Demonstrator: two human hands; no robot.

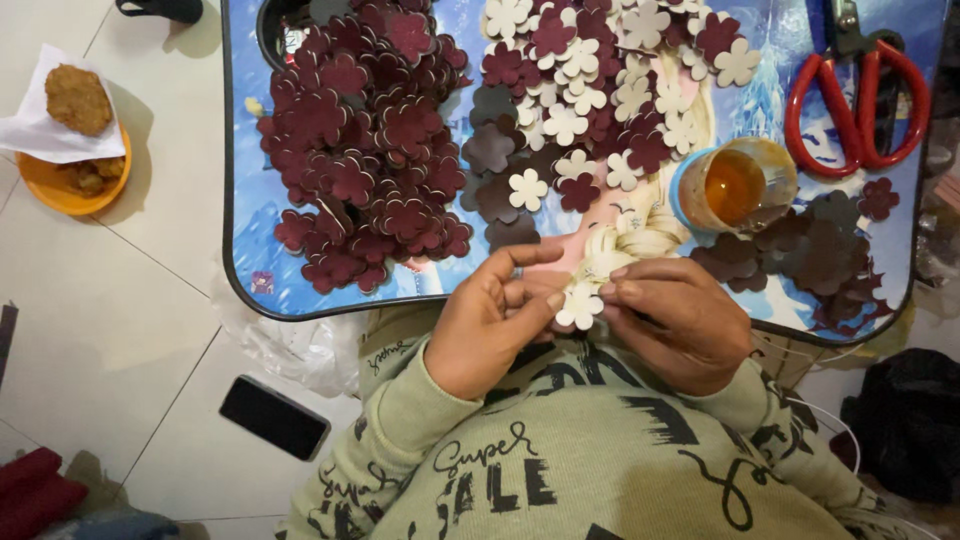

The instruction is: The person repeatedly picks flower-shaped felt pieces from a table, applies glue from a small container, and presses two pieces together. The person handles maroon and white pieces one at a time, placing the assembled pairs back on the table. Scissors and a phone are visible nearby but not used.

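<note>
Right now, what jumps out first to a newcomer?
The big heap of maroon flower cutouts on the blue lap tray, upper left. Below centre, the left hand and right hand pinch one cream flower cutout. Red scissors lie top right beside an open glue jar.

Hands [590, 325] sit at the worktop's [245, 215] 6 o'clock edge; bare strip just ahead of them toward 12; maroon flower pile [365, 150] blocks 10 to 11 o'clock; mixed cream and maroon flowers [590, 90] crowd 12; open glue jar [735, 185] stands near at 1 o'clock; dark flower heap [815, 255] blocks 2 to 3; red scissors [855, 100] beyond it; narrow gap between jar and mixed flowers.
</note>
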